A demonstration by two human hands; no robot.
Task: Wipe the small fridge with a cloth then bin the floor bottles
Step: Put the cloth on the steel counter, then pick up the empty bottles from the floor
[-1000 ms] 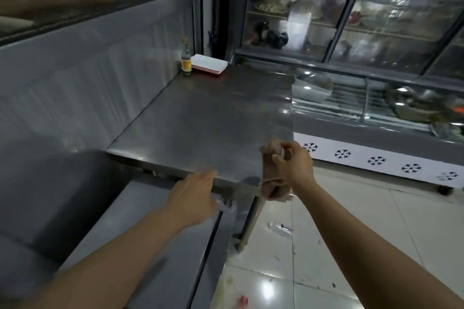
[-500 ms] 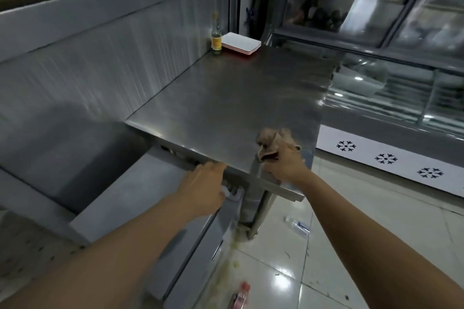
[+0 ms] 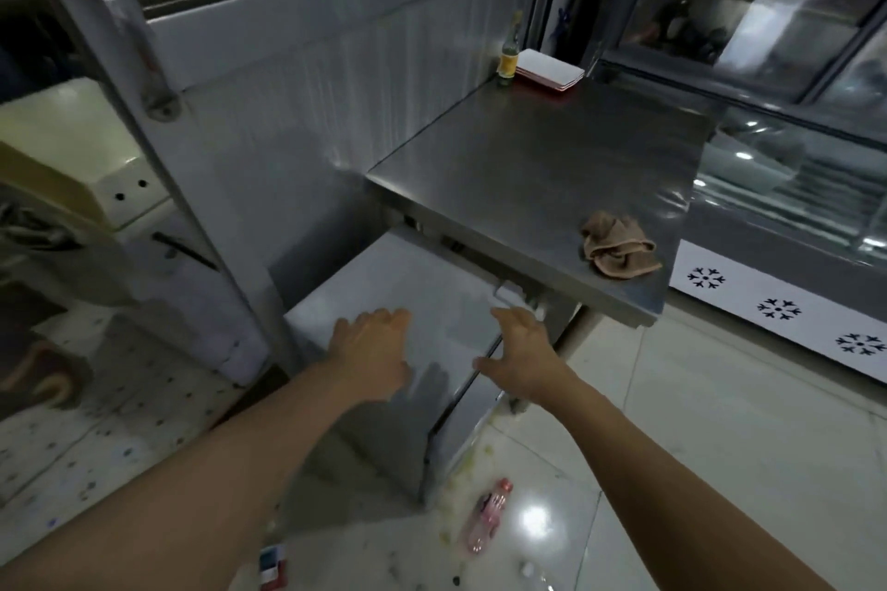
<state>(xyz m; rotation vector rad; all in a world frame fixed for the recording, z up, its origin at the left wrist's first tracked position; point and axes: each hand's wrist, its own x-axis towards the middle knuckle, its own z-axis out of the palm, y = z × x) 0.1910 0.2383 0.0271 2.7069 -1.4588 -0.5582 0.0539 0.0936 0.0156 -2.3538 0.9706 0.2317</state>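
The left hand (image 3: pixel 372 350) lies palm down on the top of the small fridge (image 3: pixel 408 288), fingers straight and spread, its grip apart and holding nothing. The right hand (image 3: pixel 523 353) is just beside it at the fridge's right front edge, fingers also straight and loosely spread, thumb out to the left, grip apart and empty; whether it touches the edge or hovers just over it cannot be told. The fridge is a low steel box that sits half under the bench (image 3: pixel 537 168), its top dull grey with a faint sheen near the hands. On the bench, near the front right corner and well apart from both hands, the brown cloth (image 3: pixel 619 250) lies crumpled in a heap. At the far back corner of the bench a small bottle with a yellow label (image 3: pixel 508 58) stands upright against the wall, with a stack of white trays (image 3: pixel 549 70) just beside it. On the tiled floor in front of the fridge a pink bottle (image 3: pixel 487 513) lies on its side near some pale scraps, and a red and blue item (image 3: pixel 272 566) lies near the bottom edge, too blurred to identify. To the right runs a glass display case with a white snowflake-marked base (image 3: pixel 777 307).
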